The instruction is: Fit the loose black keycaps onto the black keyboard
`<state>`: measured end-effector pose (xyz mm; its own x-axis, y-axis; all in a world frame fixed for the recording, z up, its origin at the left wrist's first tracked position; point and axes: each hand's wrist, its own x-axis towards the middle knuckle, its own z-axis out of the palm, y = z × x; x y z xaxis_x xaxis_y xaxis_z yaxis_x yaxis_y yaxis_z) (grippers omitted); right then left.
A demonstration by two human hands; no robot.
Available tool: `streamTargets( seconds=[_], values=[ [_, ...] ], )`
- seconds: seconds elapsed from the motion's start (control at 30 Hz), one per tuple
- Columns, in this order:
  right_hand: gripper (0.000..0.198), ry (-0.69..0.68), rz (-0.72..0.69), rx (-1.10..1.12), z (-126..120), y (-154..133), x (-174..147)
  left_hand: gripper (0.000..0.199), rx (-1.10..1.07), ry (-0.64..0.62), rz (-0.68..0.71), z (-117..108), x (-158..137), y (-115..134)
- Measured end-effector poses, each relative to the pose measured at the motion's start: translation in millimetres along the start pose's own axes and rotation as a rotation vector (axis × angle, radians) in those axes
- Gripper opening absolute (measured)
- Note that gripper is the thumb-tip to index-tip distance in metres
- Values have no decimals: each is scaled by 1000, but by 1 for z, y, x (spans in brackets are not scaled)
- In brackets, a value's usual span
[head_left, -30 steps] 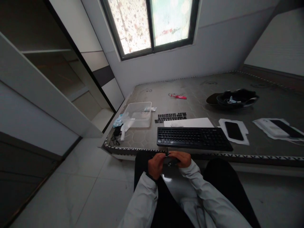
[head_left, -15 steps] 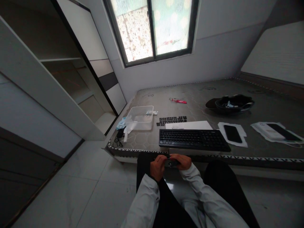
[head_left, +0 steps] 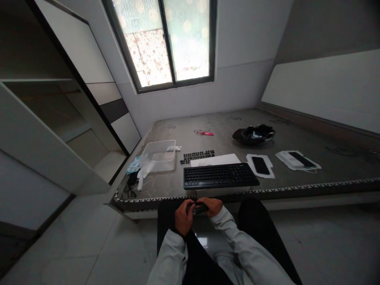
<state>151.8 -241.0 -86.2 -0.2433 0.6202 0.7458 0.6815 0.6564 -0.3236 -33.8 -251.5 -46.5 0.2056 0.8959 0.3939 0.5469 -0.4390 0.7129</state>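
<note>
My left hand (head_left: 184, 217) and my right hand (head_left: 211, 207) are together in front of the mattress edge, above my lap. Between them is a small black object (head_left: 200, 209) with a shiny spot; its kind is hard to make out. The right fingers curl round its far side, while the left thumb and fingers pinch at its left end. Just beyond the hands, a black keyboard (head_left: 219, 176) lies flat near the mattress edge. Behind it are a white sheet (head_left: 221, 159) and rows of loose black keycaps (head_left: 197, 156).
On the mattress (head_left: 166, 186) stand a clear plastic box (head_left: 162, 155) at left and a black cap (head_left: 255, 134) at right. Two phones, one a dark phone (head_left: 261, 165), lie on white wrappings. A red item (head_left: 204, 133) lies farther back. An open wardrobe (head_left: 86, 118) stands left.
The view has swung to the right, so everything sits farther left. My left fingers have shifted their pinch on the black object, and more of it shows between the hands.
</note>
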Motion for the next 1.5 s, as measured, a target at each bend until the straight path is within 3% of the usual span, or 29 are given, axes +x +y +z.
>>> streamTargets(
  seconds=[0.3, 0.7, 0.87, 1.0, 1.2, 1.33, 1.5],
  values=[
    [20, -25, -26, -102, 4, -2, -1, 22, -70, -19, -133, 5, 5, -5],
    [22, -190, 120, -29, 3, 7, -3, 35, -224, -66, -218, 5, 10, -14],
    [16, -48, 360, 135, -3, 12, 6, 49, -413, -69, -348, 7, 16, -19],
    [22, 37, 543, 194, -13, 17, 16, 40, -347, -98, -354, 11, 22, -22],
    [31, 101, 650, 148, -43, 26, 35, 33, -278, -231, -336, 21, 27, -27],
    [33, 118, 656, 12, -79, 55, 65, 29, -238, -303, -367, 30, 30, -32],
    [38, -35, 660, -107, -114, 137, 117, 29, -218, -362, -407, 39, 37, -35]
  ],
)
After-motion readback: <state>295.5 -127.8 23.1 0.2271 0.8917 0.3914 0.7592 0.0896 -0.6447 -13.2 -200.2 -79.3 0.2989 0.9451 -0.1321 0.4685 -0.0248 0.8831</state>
